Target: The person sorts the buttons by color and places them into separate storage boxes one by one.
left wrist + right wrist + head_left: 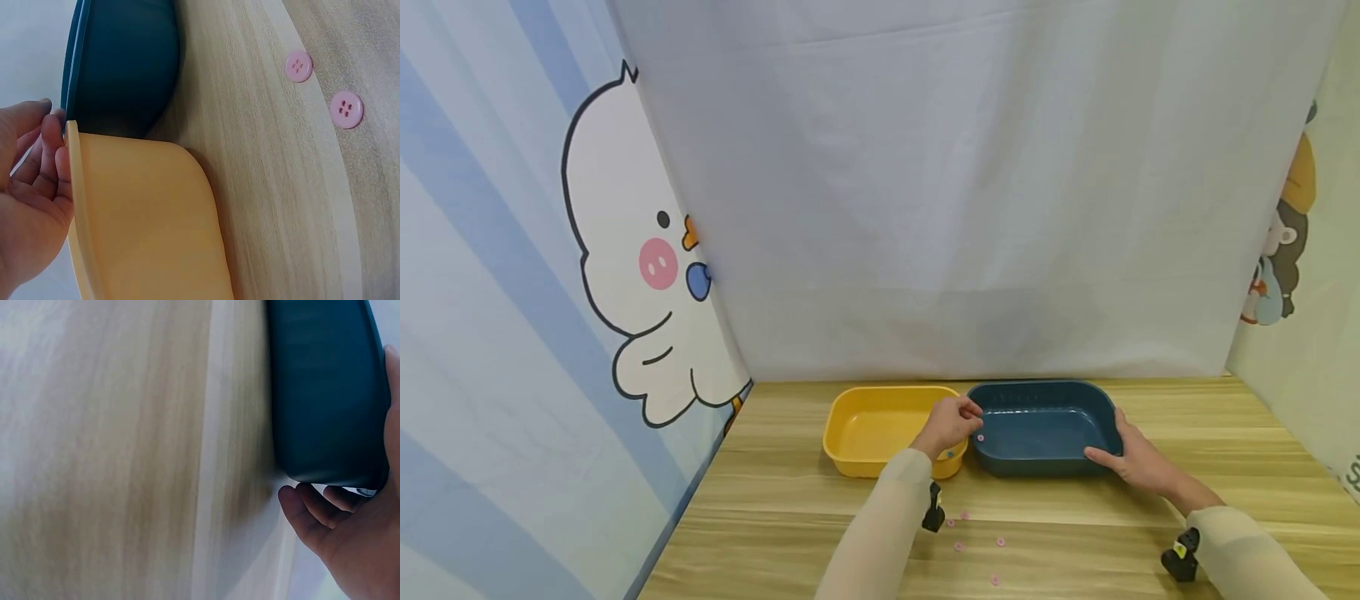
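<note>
My left hand (951, 423) hovers over the right end of a yellow plastic basin (857, 468), beside the left end of a dark teal basin (1037, 467). In the left wrist view its fingers are loosely bent behind the two rims, with no button seen between them. A pink button (981, 437) shows just below the fingertips, at the teal basin's left end. A small blue button (951, 454) shows inside the yellow basin. My right hand (1138, 458) grips the teal basin's right end, thumb at the front corner and fingers round the end wall.
Several pink buttons (1001, 542) lie scattered on the wood-grain table (760, 517) in front of the basins. A pale curtain (962, 208) hangs behind the table. Printed cloth walls stand at left and right.
</note>
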Tool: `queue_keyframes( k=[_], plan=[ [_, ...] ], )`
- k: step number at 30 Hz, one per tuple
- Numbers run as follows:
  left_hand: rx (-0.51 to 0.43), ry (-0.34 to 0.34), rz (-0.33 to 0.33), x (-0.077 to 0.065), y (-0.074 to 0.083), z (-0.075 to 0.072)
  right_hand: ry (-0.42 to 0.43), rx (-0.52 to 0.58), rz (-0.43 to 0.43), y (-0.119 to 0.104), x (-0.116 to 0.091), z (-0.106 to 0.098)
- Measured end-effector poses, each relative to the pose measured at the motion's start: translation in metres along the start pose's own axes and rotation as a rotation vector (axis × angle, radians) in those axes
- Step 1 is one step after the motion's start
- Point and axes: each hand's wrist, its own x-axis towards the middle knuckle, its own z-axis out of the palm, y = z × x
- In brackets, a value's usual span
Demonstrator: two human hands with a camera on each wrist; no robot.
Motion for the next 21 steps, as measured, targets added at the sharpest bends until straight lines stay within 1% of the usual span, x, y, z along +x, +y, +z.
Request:
queue_keyframes(
  k=[7,12,14,19,21],
  plan=[
    [-0.027,-0.028,0.013,-0.006,0.003,-0.006,0.003,0.009,-0.005,0.0,0.0,0.0],
    [0.002,-0.089,0.063,-0.014,0.003,-0.011,0.003,0.01,-0.006,0.001,0.0,0.0],
    [0.009,-0.119,0.088,-0.019,0.004,-0.014,0.002,0.01,-0.005,0.0,0.0,0.0],
    [0.037,-0.182,0.126,-0.034,0.006,-0.02,-0.001,0.011,0.001,-0.001,-0.001,0.0],
    [0.061,-0.206,0.142,-0.04,0.006,-0.021,-0.004,0.007,0.003,0.0,0.0,0.0]
  ],
)
